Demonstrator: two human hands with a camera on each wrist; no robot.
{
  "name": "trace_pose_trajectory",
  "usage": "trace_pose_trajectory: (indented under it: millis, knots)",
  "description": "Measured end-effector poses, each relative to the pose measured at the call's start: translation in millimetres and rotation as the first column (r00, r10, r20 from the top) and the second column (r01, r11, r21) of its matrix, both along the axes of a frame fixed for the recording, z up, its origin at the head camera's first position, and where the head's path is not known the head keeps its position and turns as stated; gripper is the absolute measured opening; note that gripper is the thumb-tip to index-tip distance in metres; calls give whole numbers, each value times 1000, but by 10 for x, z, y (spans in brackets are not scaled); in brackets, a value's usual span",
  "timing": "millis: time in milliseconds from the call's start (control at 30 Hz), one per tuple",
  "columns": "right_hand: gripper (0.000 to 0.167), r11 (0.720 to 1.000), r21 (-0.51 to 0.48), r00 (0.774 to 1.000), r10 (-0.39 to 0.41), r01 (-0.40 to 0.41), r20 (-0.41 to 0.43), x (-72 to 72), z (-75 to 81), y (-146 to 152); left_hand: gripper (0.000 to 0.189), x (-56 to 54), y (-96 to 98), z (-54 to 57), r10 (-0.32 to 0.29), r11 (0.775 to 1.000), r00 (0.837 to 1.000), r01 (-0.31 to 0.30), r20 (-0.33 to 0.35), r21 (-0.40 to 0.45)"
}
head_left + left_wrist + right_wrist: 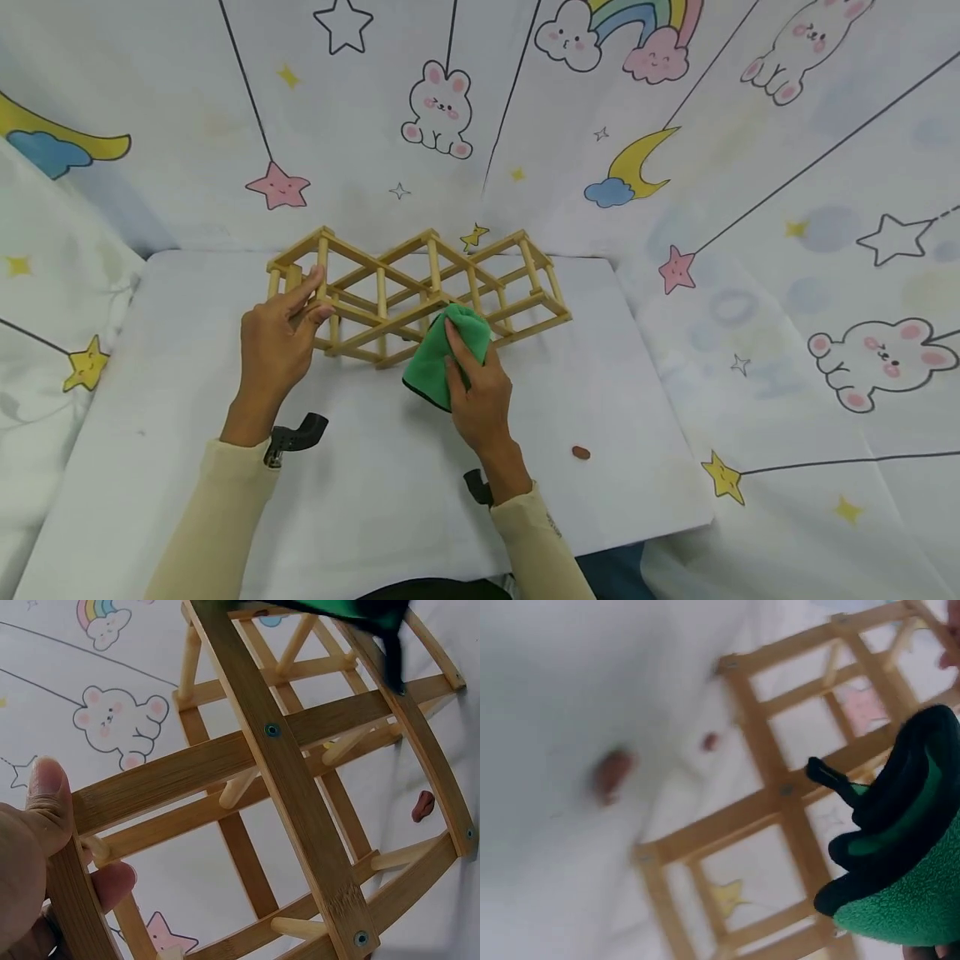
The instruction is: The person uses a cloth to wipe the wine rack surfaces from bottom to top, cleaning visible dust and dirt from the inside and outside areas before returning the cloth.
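A lattice-like wooden rack (381, 292), made of flat slats and round dowels, stands opened out at the back of the table. Its left end is in the grip of my left hand (277, 337); the left wrist view shows the thumb (49, 795) over a slat and a fingertip (114, 886) on the other side. My right hand (483, 400) holds a green cloth (427, 371) with black edging at the rack's front middle. In the right wrist view the folded cloth (900, 900) hides part of the slats, and most of that hand is out of sight.
A small brown piece (581, 452) lies on the white tabletop (375, 500), right of my right hand. The right wrist view shows a second small reddish piece (709, 741) near the rack. Printed white fabric (525, 125) hangs behind and beside the table.
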State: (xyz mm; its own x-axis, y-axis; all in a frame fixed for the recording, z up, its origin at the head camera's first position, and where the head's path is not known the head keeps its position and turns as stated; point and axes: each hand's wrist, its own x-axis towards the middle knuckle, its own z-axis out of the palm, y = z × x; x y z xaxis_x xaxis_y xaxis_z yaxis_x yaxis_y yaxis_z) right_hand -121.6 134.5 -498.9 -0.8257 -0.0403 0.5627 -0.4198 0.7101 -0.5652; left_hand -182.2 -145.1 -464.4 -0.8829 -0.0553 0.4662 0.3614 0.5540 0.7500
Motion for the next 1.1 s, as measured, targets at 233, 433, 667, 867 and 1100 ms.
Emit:
trace_pose_trajectory:
  millis: [233,433,667,867,1100]
  knots:
    - [47,983,33,976,-181,178,125,-105,20,116,54,16,25,5,-23,999,1000,22,21,28]
    - [48,999,-25,996,-44,46,76,-101,29,135,54,29,19,22,-9,999,1000,8,11,39]
    - [52,986,-54,984,-155,160,89,-158,-50,117,54,24,32,12,-33,999,999,32,29,42]
    - [53,990,-123,994,-50,62,99,-166,55,87,55,21,17,31,-6,1000,1000,6,16,15]
    - [57,992,-121,966,66,-37,249,-299,283,72,55,18,22,34,-13,999,999,12,32,33]
